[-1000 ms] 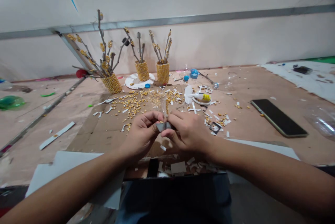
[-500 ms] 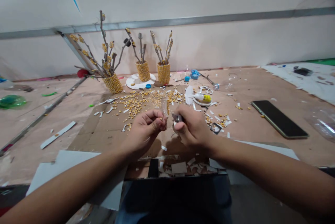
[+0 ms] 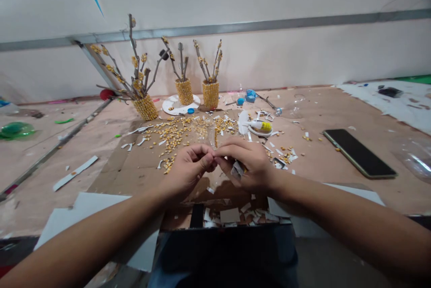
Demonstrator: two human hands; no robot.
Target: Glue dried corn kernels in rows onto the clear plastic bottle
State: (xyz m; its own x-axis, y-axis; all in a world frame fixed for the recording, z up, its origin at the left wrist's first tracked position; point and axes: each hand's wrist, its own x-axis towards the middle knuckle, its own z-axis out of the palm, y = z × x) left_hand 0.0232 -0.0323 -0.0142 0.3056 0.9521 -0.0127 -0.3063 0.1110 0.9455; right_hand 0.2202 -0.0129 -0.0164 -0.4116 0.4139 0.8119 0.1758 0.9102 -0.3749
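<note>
- My left hand (image 3: pixel 186 169) and right hand (image 3: pixel 251 166) meet over the cardboard (image 3: pixel 134 162); 0.5 s ago they were apart.
- The grey card scrap (image 3: pixel 237 169) now sits lower, clamped in the right's curled fingers.
- Left fingertips pinch together; on what, I cannot tell.

Yellow kernel-clad twig vases (image 3: pixel 184 91) stood behind loose corn kernels (image 3: pixel 171 134); left hand (image 3: pixel 186 169) and right hand (image 3: pixel 249 164) lay before these, grey card scrap (image 3: pixel 237 169) in the right
</note>
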